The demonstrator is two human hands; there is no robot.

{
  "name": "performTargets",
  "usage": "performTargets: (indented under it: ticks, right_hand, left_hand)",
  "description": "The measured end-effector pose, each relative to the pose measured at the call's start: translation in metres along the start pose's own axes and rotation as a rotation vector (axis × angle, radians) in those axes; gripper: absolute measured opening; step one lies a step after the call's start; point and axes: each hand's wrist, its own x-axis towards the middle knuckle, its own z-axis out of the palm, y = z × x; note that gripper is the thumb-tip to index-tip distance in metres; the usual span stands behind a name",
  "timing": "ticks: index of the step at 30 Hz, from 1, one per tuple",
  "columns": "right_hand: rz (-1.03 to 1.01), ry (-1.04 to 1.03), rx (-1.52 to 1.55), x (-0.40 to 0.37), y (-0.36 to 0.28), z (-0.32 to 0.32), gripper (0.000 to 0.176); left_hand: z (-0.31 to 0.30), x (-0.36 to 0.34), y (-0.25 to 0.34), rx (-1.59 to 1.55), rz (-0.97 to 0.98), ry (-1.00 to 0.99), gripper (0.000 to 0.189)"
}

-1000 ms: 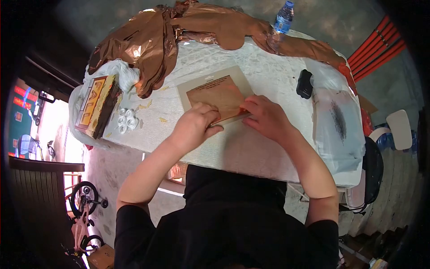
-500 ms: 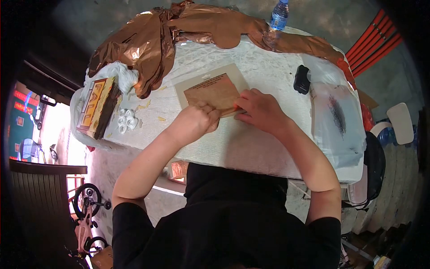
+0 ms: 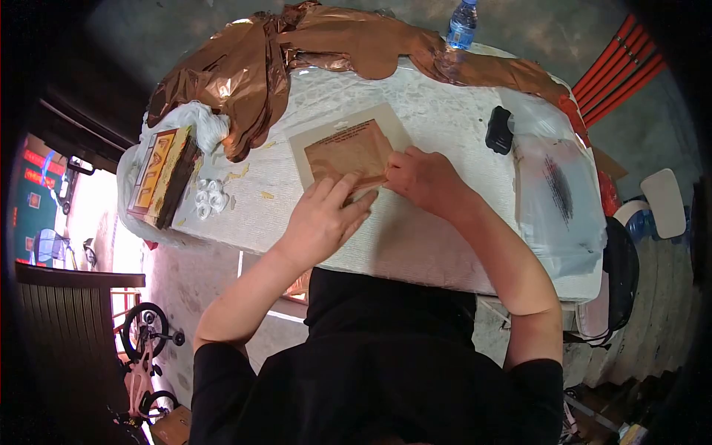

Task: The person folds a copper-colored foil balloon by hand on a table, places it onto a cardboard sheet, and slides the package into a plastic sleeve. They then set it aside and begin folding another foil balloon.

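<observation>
A flat packet [image 3: 348,152] lies tilted on the table, with a pale card border and a brown folded sheet showing behind clear film. Small dark print runs along the brown part's upper edge. My left hand [image 3: 326,217] rests over the packet's lower edge, fingers stretched and slightly apart. At the lower right corner, my right hand [image 3: 421,176] has its fingers pinched on the packet's edge. The fingers hide that corner.
Brown foil sheets [image 3: 371,44] line the far edge. A water bottle [image 3: 461,28] stands there. Yellow-and-brown packs [image 3: 157,174] and white rolls [image 3: 211,199] sit left. A black object [image 3: 499,131] and clear plastic bags [image 3: 556,193] lie right.
My left hand has opened from a closed grip, its fingers now spread on the packet's lower edge. My right hand has shifted slightly left along the corner.
</observation>
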Motion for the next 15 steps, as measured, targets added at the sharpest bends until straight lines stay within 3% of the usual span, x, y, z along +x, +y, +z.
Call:
performTargets:
  ticks: [8, 10, 15]
  right_hand:
    - [0.012, 0.015, -0.001, -0.001, -0.004, -0.004, 0.017]
    - [0.022, 0.156, 0.171, -0.002, -0.007, -0.007, 0.017]
    - [0.032, 0.137, 0.215, 0.001, -0.021, 0.004, 0.014]
  left_hand:
    - [0.015, -0.006, 0.006, -0.084, -0.177, -0.089, 0.04]
    - [0.015, -0.008, 0.007, -0.118, -0.19, -0.089, 0.04]
    - [0.015, -0.009, 0.005, -0.181, -0.215, -0.098, 0.045]
